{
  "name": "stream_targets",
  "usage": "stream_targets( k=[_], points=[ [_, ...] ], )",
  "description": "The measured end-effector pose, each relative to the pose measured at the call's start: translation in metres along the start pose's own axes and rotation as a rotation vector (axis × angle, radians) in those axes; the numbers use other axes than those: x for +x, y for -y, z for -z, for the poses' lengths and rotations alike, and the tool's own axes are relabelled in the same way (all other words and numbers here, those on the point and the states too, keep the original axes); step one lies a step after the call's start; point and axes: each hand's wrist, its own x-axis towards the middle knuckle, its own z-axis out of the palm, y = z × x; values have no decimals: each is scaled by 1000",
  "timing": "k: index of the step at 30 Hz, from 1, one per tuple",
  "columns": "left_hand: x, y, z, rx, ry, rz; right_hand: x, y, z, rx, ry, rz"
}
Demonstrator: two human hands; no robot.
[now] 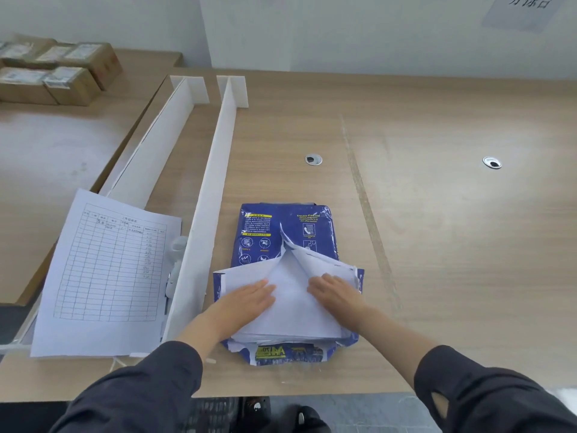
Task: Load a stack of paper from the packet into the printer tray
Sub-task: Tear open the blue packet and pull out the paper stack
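Two hands: I had both in view low in the frame, dark sleeves running in from five and seven o'clock.
Left hand [249, 300]: lay flat and open, palm down on the left torn flap of the packet's wrapper; it clasped nothing that I could see.
Right hand [335, 293]: also flat with fingers spread loose, pressing the right flap outward; no pinch or clench was visible.
Packet [282, 235]: a blue wrapper with yellow and white print, lying on the table [437, 245] straight ahead at twelve o'clock from the hands, its near end torn open and its far end closed.
Paper stack [293, 310]: white sheets sat exposed inside the opened near end, between my two hands and partly under them; the near edges looked slightly fanned.
Form sheet [106, 270]: a printed grid page rested at nine o'clock from the packet, overhanging the table's near edge area.
White dividers [215, 189]: two long upright boards ran away toward eleven o'clock, the nearer one just beside the packet's left side.
Cable holes [313, 159]: two round metal grommets sat farther off, at twelve and two o'clock.
Cardboard boxes [62, 73]: stacked on a neighbouring surface at ten o'clock, farthest away.
Printer tray: I could not make one out in this view.
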Motion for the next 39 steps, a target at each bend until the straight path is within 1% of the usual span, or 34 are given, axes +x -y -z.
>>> stream_targets(
  k=[1, 2, 3, 4, 5, 6, 8, 9, 11, 12, 14, 16, 17, 18, 20, 22, 23, 25, 26, 30, 31, 33, 34, 35, 37, 38, 39],
  points=[
    [2, 2, -6, 1, 79, -18, 1, 2, -8, 81, 78, 69],
    [3, 3, -6, -30, 134, 5, 1, 4, -10, 168, 140, 85],
    [3, 2, -6, -59, 153, 34, 1, 6, -13, 229, 140, 86],
    [2, -1, -6, -87, 142, 73, 0, 9, -14, 261, 118, 82],
    [1, -3, -6, -103, 77, 84, 0, 11, -16, 276, 100, 78],
    [0, -6, -3, -122, 40, 101, -1, 13, -18, 278, 90, 77],
    [-2, -11, 1, -42, 43, 161, -4, 17, -22, 218, 112, 69],
    [-2, -12, -5, -50, 51, 152, -5, 17, -23, 182, 113, 66],
    [-2, -13, -15, -98, 146, 180, -5, 16, -26, 129, 139, 54],
    [-2, -12, -18, -86, 149, 192, -5, 14, -25, 118, 147, 54],
    [-3, -12, -21, -62, 104, 175, -8, 12, -23, 113, 136, 77],
    [-4, -16, -21, -55, 92, 152, -15, 4, -23, 80, 49, 127],
    [-3, -19, -21, -44, 98, 145, -18, 1, -21, 66, 52, 116],
    [-2, -21, -20, -34, 106, 141, -20, -1, -21, 37, 2, 98],
    [-1, -24, -12, -36, 104, 143, -20, -4, -25, 112, 31, 120],
    [-2, -22, -5, -19, 59, 96, -17, -2, -28, 150, 100, 127],
    [-2, -22, 0, -12, 46, 75, -15, -2, -28, 151, 77, 128],
    [-2, -21, 3, -24, -83, 5, -12, 0, -27, 144, 65, 159],
    [-2, -20, 3, -18, -103, -13, -11, 2, -27, 159, 85, 167],
    [-4, -19, 4, -38, -81, -11, -9, 4, -31, 216, 95, 149],
    [-5, -20, 7, -58, -53, 3, -10, 4, -31, 231, 103, 149],
    [-6, -20, 8, -101, 69, 35, -11, 1, -27, 264, 121, 159],
    [-6, -19, 4, -85, 123, 60, -11, 0, -26, 272, 127, 159],
    [-6, -18, 1, -18, 122, 39, -11, 0, -24, 277, 126, 158],
    [-6, -18, -3, -20, 46, 43, -11, 1, -22, 273, 122, 158],
    [-7, -19, 1, -66, 49, 42, -12, 4, -22, 263, 127, 163],
    [-8, -21, 3, -53, 54, 6, -12, 7, -22, 251, 126, 172]
  ],
)
